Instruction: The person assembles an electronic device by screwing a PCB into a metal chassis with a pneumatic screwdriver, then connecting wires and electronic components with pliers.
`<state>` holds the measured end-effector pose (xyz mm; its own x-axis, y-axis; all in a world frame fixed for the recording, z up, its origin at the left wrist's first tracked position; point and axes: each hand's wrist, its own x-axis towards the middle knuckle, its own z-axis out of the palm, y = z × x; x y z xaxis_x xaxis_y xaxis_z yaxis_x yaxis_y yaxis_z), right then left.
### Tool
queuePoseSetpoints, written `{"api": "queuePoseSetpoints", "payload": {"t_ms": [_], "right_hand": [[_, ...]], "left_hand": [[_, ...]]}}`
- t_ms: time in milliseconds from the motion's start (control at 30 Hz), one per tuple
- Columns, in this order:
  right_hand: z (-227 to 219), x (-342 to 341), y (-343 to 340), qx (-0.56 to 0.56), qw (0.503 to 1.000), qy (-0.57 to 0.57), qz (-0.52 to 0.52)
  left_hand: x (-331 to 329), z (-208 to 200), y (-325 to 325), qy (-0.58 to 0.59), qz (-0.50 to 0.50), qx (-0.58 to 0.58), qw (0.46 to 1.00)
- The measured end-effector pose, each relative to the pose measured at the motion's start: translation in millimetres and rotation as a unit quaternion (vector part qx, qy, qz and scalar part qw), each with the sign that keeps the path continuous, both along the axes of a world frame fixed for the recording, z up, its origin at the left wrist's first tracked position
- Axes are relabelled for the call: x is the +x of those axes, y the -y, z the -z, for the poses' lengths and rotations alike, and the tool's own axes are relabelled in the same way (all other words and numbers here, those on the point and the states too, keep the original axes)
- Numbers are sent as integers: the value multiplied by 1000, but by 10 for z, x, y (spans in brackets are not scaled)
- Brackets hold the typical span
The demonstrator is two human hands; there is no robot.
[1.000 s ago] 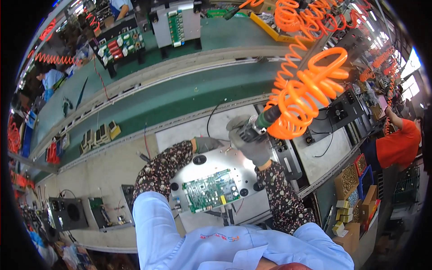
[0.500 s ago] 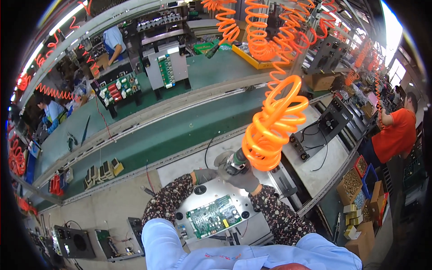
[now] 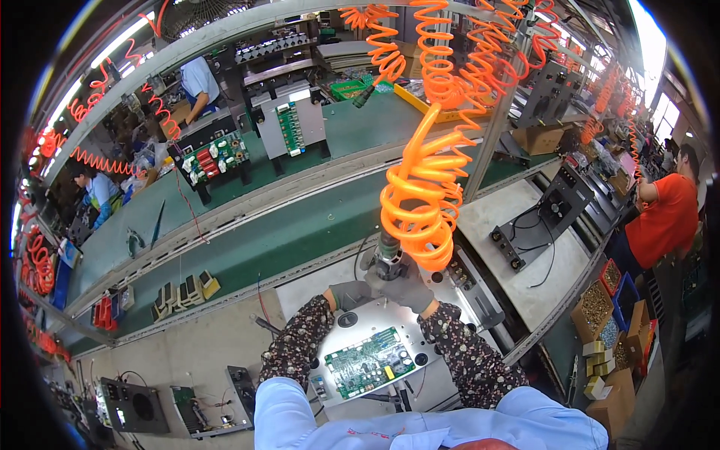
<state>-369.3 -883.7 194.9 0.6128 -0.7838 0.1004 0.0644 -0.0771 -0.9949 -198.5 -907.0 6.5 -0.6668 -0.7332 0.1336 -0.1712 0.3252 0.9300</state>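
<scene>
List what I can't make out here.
Tool, lower end: head view, hidden by the right hand.
Left hand, fingertips: head view, too small to tell.
Board, markings: head view, too small.
Brass-coloured pieces: head view, too small.
Shirt: head view, cut by lower edge.

I cannot read clearly any word or number from where I work. On the chest of my light blue shirt (image 3: 420, 429) there is a short line of red lettering (image 3: 364, 433), but it is bent and too small for reading. On the green circuit board (image 3: 370, 363) before me I see fine pale marks; whether they are letters, I cannot tell.
</scene>
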Motion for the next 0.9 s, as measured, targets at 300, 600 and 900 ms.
{"api": "queuePoseSetpoints", "payload": {"t_ms": [300,600,900], "right_hand": [[144,115,42,-48,991,115,46],[107,29,23,-9,998,46,51],[166,47,-1,-48,992,95,71]], "left_hand": [[-74,-518,-194,-74,-51,305,948],[-95,-129,-75,-182,-43,385,904],[-69,-553,-193,6,-61,249,967]]}}
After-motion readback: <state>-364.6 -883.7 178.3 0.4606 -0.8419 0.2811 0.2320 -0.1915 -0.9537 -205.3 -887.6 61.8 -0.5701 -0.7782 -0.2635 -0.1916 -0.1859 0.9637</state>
